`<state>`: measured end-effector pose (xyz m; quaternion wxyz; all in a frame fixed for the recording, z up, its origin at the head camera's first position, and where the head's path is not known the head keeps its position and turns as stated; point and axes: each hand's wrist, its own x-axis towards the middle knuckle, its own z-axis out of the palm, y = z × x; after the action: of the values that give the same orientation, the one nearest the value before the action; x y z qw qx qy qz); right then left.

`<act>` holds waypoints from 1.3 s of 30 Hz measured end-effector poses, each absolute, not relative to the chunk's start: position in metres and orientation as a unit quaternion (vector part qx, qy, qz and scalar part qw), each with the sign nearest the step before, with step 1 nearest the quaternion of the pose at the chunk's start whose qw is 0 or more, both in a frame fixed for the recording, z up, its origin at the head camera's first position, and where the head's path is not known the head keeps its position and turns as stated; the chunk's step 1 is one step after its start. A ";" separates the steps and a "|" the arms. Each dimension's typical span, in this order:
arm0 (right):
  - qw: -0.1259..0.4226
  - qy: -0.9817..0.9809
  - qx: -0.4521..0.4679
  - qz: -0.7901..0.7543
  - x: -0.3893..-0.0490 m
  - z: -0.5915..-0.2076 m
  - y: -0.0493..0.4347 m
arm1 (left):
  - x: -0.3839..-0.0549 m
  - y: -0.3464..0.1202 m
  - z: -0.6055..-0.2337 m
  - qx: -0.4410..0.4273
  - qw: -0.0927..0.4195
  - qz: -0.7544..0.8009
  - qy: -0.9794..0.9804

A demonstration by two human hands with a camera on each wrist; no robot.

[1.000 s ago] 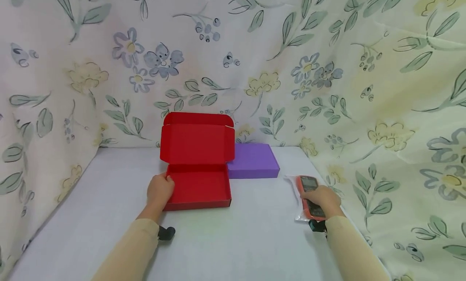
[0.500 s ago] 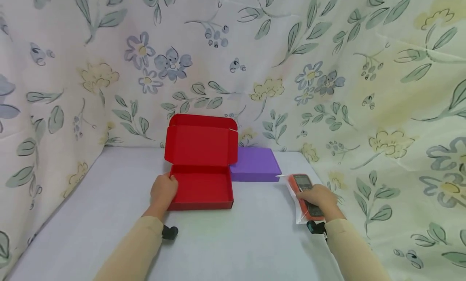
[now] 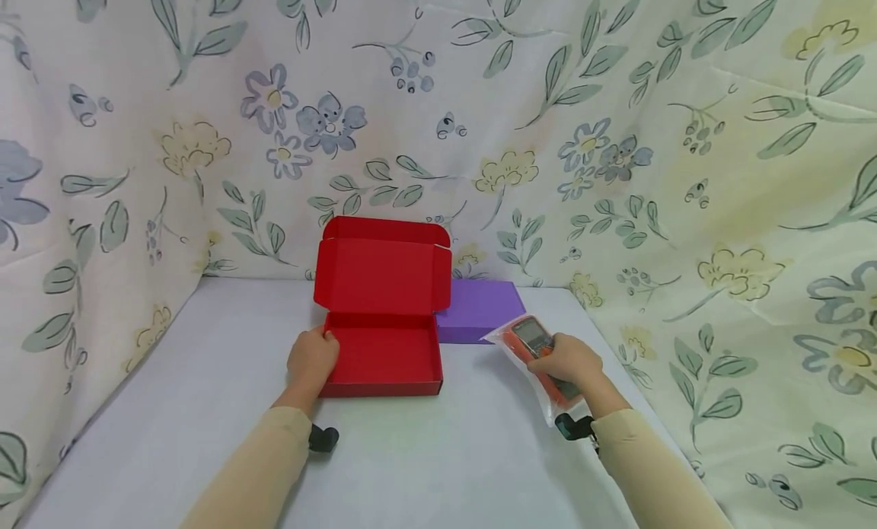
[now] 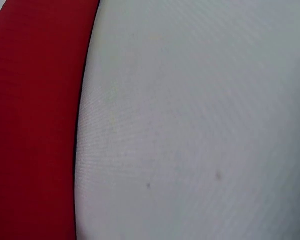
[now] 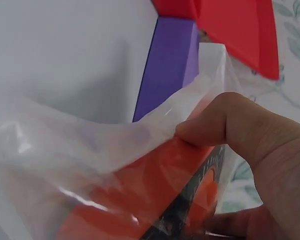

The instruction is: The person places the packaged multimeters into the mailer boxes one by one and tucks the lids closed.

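An open red cardboard box (image 3: 382,389) sits on the table with its lid raised at the back. My left hand (image 3: 311,363) grips the box's left wall, the thumb over the rim; the other fingers are hidden outside it. The left wrist view shows only the box's red front wall (image 4: 37,125) and white table. My right hand (image 3: 572,360) holds an orange and black multimeter (image 3: 533,335) in a clear plastic bag (image 5: 45,135), tilted over the right side of the table. In the right wrist view the thumb (image 5: 210,122) presses on the bagged meter's edge.
A closed purple box (image 3: 479,304) lies behind and right of the red box, partly hidden by its lid. Floral cloth (image 3: 507,95) hangs behind the white table (image 3: 438,460) and along both sides.
My right hand has carried the bagged multimeter left and tilted it further, its top end now overlapping the purple box. The left hand stays on the red box; the head view shifted slightly.
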<state>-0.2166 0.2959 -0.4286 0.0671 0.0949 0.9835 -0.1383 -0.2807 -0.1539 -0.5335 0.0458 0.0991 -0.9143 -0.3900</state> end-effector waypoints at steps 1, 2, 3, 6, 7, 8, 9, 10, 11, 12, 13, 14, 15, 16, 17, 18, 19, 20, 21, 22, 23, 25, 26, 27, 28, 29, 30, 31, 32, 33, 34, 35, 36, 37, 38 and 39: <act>0.065 0.985 0.087 -0.136 -0.218 -0.427 0.291 | -0.281 -0.154 -0.534 0.098 0.050 -0.391 -0.914; 0.063 0.986 0.079 -0.135 -0.219 -0.426 0.285 | -0.281 -0.155 -0.534 0.098 0.053 -0.391 -0.914; 0.062 0.986 0.069 -0.136 -0.220 -0.424 0.280 | -0.281 -0.155 -0.534 0.098 0.056 -0.393 -0.913; 0.060 0.987 0.047 -0.139 -0.223 -0.423 0.266 | -0.283 -0.157 -0.535 0.101 0.062 -0.394 -0.911; 0.059 0.987 0.041 -0.142 -0.223 -0.423 0.262 | -0.283 -0.157 -0.535 0.104 0.062 -0.396 -0.910; 0.058 0.987 0.035 -0.144 -0.224 -0.423 0.257 | -0.284 -0.158 -0.536 0.105 0.062 -0.397 -0.910; 0.057 0.987 0.028 -0.147 -0.225 -0.423 0.253 | -0.284 -0.158 -0.536 0.107 0.064 -0.398 -0.909; 0.055 0.987 0.022 -0.149 -0.226 -0.424 0.249 | -0.285 -0.158 -0.537 0.109 0.065 -0.399 -0.908; 0.053 0.987 0.017 -0.151 -0.226 -0.423 0.245 | -0.285 -0.159 -0.537 0.112 0.065 -0.400 -0.907; 0.051 0.987 0.011 -0.154 -0.227 -0.422 0.241 | -0.285 -0.159 -0.537 0.113 0.065 -0.400 -0.907; 0.050 0.987 0.004 -0.154 -0.229 -0.422 0.237 | -0.285 -0.159 -0.537 0.115 0.065 -0.401 -0.907; 0.048 0.987 -0.003 -0.153 -0.230 -0.422 0.235 | -0.285 -0.159 -0.536 0.114 0.066 -0.399 -0.907; 0.047 0.987 -0.010 -0.153 -0.231 -0.422 0.232 | -0.284 -0.158 -0.536 0.116 0.066 -0.399 -0.907; 0.045 0.987 -0.017 -0.154 -0.233 -0.423 0.230 | -0.284 -0.158 -0.536 0.115 0.066 -0.398 -0.908; 0.044 0.987 -0.025 -0.153 -0.234 -0.424 0.228 | -0.284 -0.158 -0.536 0.116 0.067 -0.397 -0.908; 0.043 0.987 -0.031 -0.153 -0.236 -0.424 0.226 | -0.284 -0.158 -0.536 0.116 0.067 -0.396 -0.909; 0.042 0.987 -0.037 -0.151 -0.237 -0.425 0.224 | -0.284 -0.158 -0.536 0.116 0.066 -0.395 -0.909; 0.043 0.986 -0.042 -0.153 -0.238 -0.426 0.222 | -0.284 -0.158 -0.537 0.115 0.065 -0.395 -0.909; 0.044 0.986 -0.046 -0.157 -0.239 -0.427 0.219 | -0.284 -0.158 -0.537 0.116 0.064 -0.396 -0.909; 0.046 0.985 -0.051 -0.161 -0.240 -0.427 0.217 | -0.284 -0.158 -0.538 0.115 0.062 -0.396 -0.909; 0.046 0.984 -0.056 -0.163 -0.240 -0.427 0.214 | -0.283 -0.158 -0.538 0.116 0.060 -0.397 -0.909; 0.049 0.982 -0.061 -0.170 -0.239 -0.427 0.208 | -0.282 -0.158 -0.539 0.116 0.057 -0.397 -0.909; 0.051 0.981 -0.064 -0.175 -0.239 -0.427 0.204 | -0.282 -0.158 -0.539 0.116 0.057 -0.398 -0.908; 0.052 0.980 -0.067 -0.179 -0.239 -0.426 0.201 | -0.282 -0.158 -0.539 0.116 0.058 -0.398 -0.908; 0.053 0.979 -0.071 -0.182 -0.239 -0.426 0.197 | -0.282 -0.158 -0.540 0.116 0.057 -0.398 -0.908; 0.053 0.979 -0.072 -0.184 -0.239 -0.426 0.194 | -0.282 -0.157 -0.540 0.116 0.060 -0.398 -0.908; 0.054 0.978 -0.074 -0.187 -0.239 -0.425 0.190 | -0.282 -0.157 -0.540 0.116 0.061 -0.399 -0.908; 0.055 0.978 -0.077 -0.189 -0.239 -0.425 0.187 | -0.283 -0.157 -0.541 0.116 0.062 -0.400 -0.907; 0.055 0.977 -0.080 -0.189 -0.239 -0.424 0.183 | -0.283 -0.157 -0.541 0.116 0.062 -0.401 -0.907; 0.055 0.977 -0.082 -0.190 -0.240 -0.424 0.180 | -0.283 -0.157 -0.541 0.117 0.062 -0.400 -0.907; 0.055 0.977 -0.086 -0.189 -0.240 -0.423 0.177 | -0.283 -0.156 -0.542 0.118 0.062 -0.400 -0.907; 0.056 0.977 -0.089 -0.187 -0.241 -0.423 0.174 | -0.283 -0.156 -0.541 0.119 0.063 -0.400 -0.907; 0.058 0.977 -0.091 -0.186 -0.242 -0.423 0.171 | -0.283 -0.156 -0.542 0.119 0.063 -0.399 -0.907; 0.059 0.977 -0.094 -0.183 -0.244 -0.423 0.168 | -0.283 -0.156 -0.542 0.119 0.063 -0.399 -0.907; 0.060 0.977 -0.097 -0.180 -0.245 -0.423 0.165 | -0.283 -0.156 -0.542 0.119 0.063 -0.399 -0.907; 0.062 0.977 -0.100 -0.179 -0.247 -0.423 0.161 | -0.283 -0.156 -0.542 0.120 0.062 -0.401 -0.906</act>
<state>-0.2466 0.1614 -0.4232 0.0617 -0.0997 0.9768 -0.1790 -0.2826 -0.1558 -0.5415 0.0620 0.1196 -0.9063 -0.4006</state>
